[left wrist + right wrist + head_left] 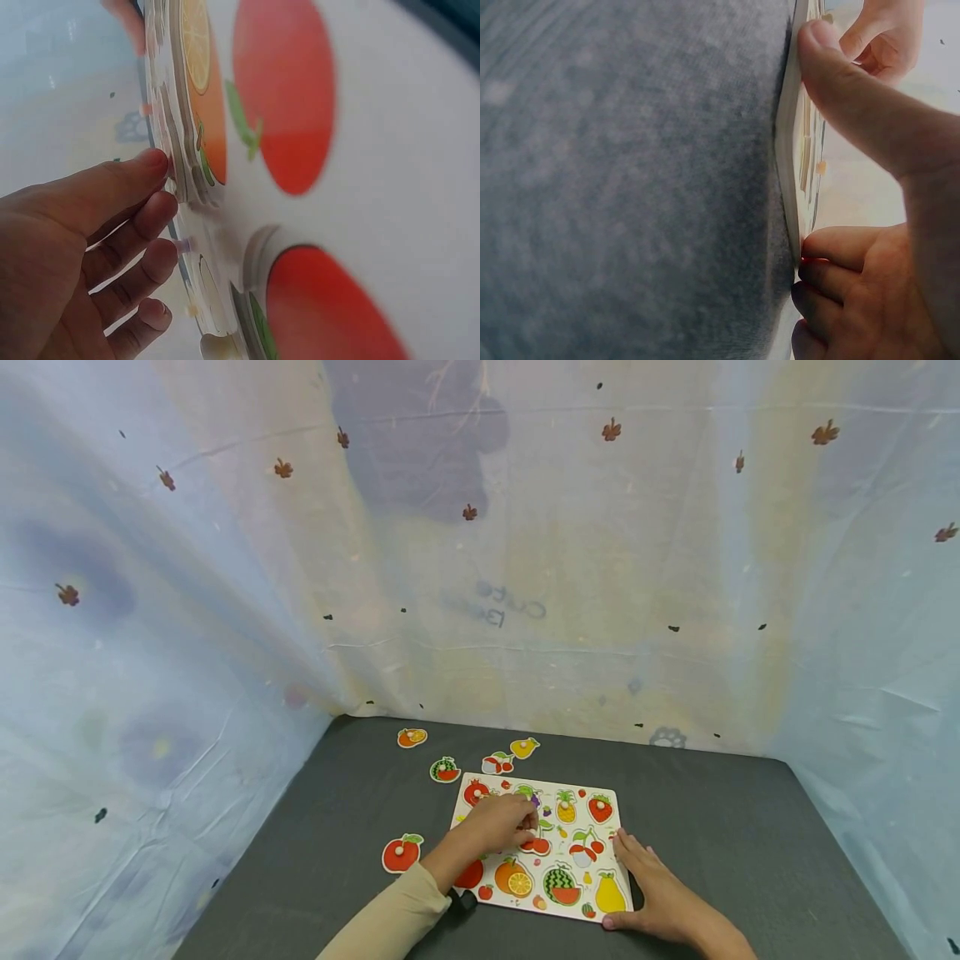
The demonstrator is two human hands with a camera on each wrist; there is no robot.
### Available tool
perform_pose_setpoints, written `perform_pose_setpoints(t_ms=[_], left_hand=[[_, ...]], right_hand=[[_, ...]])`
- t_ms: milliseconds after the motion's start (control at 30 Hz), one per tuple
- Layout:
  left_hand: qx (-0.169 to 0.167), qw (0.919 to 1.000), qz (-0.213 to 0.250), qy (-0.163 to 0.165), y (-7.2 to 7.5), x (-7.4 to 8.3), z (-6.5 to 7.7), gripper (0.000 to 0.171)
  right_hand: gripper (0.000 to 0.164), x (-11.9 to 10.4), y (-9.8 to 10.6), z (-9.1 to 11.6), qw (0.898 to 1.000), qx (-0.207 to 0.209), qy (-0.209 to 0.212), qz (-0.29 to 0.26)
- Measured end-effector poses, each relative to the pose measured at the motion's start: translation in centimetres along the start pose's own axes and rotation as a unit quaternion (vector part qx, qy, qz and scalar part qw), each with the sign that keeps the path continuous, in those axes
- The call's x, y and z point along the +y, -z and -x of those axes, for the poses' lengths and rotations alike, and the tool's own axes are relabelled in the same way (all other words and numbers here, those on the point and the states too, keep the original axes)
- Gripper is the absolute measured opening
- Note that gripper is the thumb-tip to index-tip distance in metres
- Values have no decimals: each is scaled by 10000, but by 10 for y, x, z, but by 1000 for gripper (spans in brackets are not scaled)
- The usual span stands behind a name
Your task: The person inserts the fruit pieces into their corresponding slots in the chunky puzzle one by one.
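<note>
A white fruit puzzle board lies flat on the dark table in the head view. My left hand is over its middle, fingers curled and thumb beside them, above a red fruit piece. In the left wrist view the left fingertips are right at the board's surface; I cannot tell whether they pinch a knob. My right hand lies spread along the board's right edge, its thumb touching the edge near the front corner and its fingers farther up.
Loose knobbed pieces lie around the board: a red apple-like piece at left, and watermelon, orange, cherry and pear pieces behind. Patterned curtains hang around the table.
</note>
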State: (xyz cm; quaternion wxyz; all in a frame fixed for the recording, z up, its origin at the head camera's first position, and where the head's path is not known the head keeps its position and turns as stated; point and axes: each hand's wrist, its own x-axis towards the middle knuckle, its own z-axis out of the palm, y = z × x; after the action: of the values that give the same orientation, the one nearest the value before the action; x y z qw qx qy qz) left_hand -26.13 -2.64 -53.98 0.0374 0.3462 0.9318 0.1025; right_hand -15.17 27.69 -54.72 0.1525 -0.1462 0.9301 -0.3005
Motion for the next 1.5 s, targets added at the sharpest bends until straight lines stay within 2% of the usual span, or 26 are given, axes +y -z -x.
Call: perform_pose_setpoints(t_ms=[500,833,1167,1500], left_hand=[[45,9998,195,43,-1,3,1,11],[-79,9997,188,147,0,5,1,11],[-27,9999,91,106,1,7,4,12],[-20,9995,281,158,1,-4,1,7]], right_hand=[[131,1,-1,-1,10000,65,-60,18],[131,1,-1,-1,10000,30,-20,-33],[131,1,-1,-1,9999,4,-72,-72],[131,2,-3,-2,9999,43,-105,11]])
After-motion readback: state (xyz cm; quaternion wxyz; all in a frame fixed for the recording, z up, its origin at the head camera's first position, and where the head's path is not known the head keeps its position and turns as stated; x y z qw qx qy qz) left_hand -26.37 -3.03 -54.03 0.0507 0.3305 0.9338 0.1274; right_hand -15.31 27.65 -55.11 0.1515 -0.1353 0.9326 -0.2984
